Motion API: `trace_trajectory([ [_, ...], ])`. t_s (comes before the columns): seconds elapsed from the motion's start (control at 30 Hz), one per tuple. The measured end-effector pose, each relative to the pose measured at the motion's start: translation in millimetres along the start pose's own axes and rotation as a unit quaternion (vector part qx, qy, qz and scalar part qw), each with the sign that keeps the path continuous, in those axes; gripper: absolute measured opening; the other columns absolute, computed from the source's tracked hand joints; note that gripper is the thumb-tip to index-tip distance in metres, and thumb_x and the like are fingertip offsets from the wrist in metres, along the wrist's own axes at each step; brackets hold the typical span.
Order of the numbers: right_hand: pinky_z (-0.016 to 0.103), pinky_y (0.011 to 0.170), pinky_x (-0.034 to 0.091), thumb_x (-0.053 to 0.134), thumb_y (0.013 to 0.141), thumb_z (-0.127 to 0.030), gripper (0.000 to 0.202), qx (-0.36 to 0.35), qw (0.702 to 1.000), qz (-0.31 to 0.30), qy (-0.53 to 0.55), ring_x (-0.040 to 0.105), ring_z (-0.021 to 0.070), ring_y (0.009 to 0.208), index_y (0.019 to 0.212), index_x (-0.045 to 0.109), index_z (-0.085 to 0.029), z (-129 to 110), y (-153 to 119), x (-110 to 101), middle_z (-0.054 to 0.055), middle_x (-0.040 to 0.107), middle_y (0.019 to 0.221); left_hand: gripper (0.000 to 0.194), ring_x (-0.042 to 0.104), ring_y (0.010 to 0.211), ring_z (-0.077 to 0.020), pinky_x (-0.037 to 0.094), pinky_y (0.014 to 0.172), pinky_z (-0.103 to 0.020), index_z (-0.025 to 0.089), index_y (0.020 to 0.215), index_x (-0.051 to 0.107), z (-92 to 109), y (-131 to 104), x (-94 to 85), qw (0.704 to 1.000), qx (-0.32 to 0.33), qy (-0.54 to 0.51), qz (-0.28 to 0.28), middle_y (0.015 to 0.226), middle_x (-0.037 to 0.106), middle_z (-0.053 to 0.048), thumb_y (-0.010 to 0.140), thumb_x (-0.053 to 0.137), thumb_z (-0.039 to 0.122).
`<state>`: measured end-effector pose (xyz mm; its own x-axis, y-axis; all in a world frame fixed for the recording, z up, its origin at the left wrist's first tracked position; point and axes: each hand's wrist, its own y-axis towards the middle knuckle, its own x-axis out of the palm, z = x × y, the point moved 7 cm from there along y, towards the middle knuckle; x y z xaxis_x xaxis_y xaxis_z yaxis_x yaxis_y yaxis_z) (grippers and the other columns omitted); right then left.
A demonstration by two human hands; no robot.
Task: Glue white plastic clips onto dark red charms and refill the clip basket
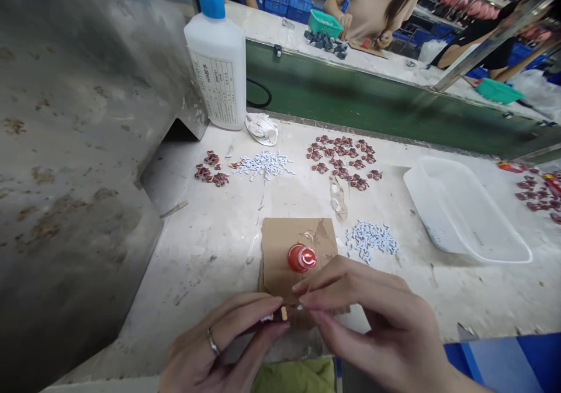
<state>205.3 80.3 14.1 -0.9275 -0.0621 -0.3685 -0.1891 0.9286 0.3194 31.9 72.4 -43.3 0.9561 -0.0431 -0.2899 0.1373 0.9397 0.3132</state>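
Note:
At the table's near edge my left hand (228,337) is closed, with a small dark brown figure with an orange part (283,313) between thumb and fingertips. Just to its right, my right hand (372,317) pinches a tiny pale piece (300,307), mostly hidden by the fingertips. Beyond both hands a small red cup-like cap (301,257) sits on a piece of brown cardboard (274,238). A pile of small pale blue pieces (371,240) lies right of the cardboard, and another pale blue pile (266,164) lies farther back. Several brown figures (342,152) are grouped at the back.
A large white bottle (219,72) with a blue cap and a crumpled white cloth (262,129) stand at the back left. A translucent tray (473,223) is at right. A metal housing (74,177) bounds the left. Across a green divider (350,98), other people work.

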Motion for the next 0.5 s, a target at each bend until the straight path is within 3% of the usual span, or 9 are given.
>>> trace_trajectory([
  [0.1, 0.023, 0.073, 0.062, 0.068, 0.088, -0.001, 0.016, 0.017, 1.000, -0.001, 0.012, 0.074, 0.0134, 0.081, 0.093, 0.075, -0.014, 4.7, -3.2, 5.1, 0.005, 0.077, 0.086, 0.026, 0.075, 0.086, -0.0041, 0.059, 0.086, -0.006, 0.030, 0.105, 0.073, -0.7, -0.3, -1.2, 1.000, -0.011, -0.017, 0.018, 0.103, 0.077, 0.010, 0.086, 0.075, 0.013],
  [0.27, 0.022, 0.070, 0.061, 0.069, 0.089, -0.004, 0.015, 0.018, 1.000, -0.001, 0.013, 0.073, 0.0134, 0.079, 0.096, 0.077, -0.014, 6.9, -5.1, 6.9, 0.006, 0.076, 0.085, 0.032, 0.075, 0.088, -0.0053, 0.061, 0.086, -0.008, 0.031, 0.107, 0.071, 0.2, -0.4, 1.8, 1.000, -0.012, -0.020, -0.012, 0.103, 0.077, 0.010, 0.084, 0.075, 0.010],
  [0.5, 0.021, 0.066, 0.062, 0.068, 0.091, -0.004, 0.016, -0.004, 1.000, -0.018, -0.006, 0.074, 0.0137, 0.076, 0.100, 0.076, -0.015, 2.9, -4.1, 8.5, 0.007, 0.076, 0.087, 0.025, 0.074, 0.082, -0.0024, 0.058, 0.083, -0.003, 0.032, 0.102, 0.074, 3.4, -0.3, 2.3, 0.998, -0.027, -0.046, 0.017, 0.099, 0.077, 0.012, 0.084, 0.077, 0.015],
])
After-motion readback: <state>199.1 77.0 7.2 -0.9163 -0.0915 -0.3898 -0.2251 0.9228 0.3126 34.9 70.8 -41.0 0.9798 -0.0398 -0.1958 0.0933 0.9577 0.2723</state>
